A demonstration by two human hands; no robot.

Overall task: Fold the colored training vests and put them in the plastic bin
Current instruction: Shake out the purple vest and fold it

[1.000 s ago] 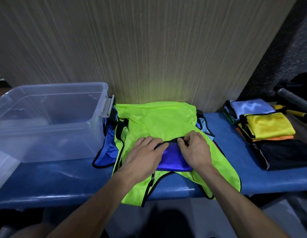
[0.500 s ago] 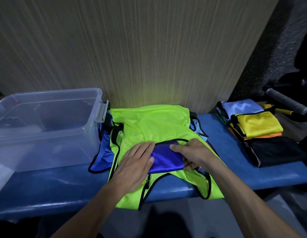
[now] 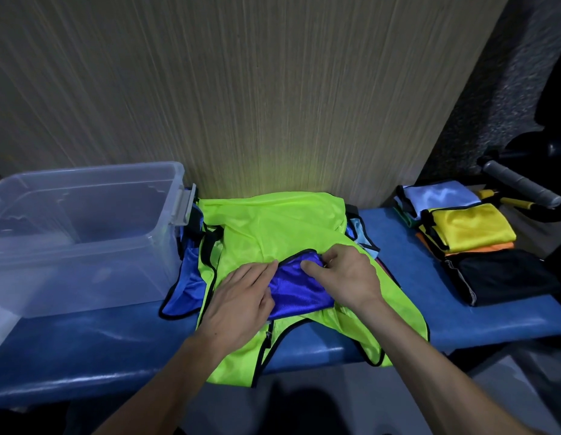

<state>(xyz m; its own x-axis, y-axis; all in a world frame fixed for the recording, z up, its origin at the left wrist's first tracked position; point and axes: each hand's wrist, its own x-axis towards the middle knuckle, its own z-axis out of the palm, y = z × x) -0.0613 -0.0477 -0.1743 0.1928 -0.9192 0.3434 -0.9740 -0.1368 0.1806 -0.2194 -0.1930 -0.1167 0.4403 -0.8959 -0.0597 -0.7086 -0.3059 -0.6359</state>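
Note:
A folded dark blue vest [image 3: 299, 291] lies on top of a spread neon green vest [image 3: 273, 230] in the middle of the blue bench [image 3: 84, 346]. My left hand [image 3: 241, 302] lies flat on the left side of the blue vest with straight fingers. My right hand [image 3: 345, 279] pinches the blue vest's upper right edge with curled fingers. More vests, blue and light blue, stick out from under the green one. The clear plastic bin [image 3: 78, 240] stands on the bench to the left with nothing visible inside.
Folded vests lie stacked at the right end of the bench: light blue [image 3: 436, 196], yellow [image 3: 470, 227] over orange, and black [image 3: 505, 276]. A grey handle [image 3: 521, 186] sits behind them. A wood-grain wall rises directly behind the bench.
My right hand shifted from the blue vest's right side up to its top right edge and now pinches it. My left hand stays flat on its left side.

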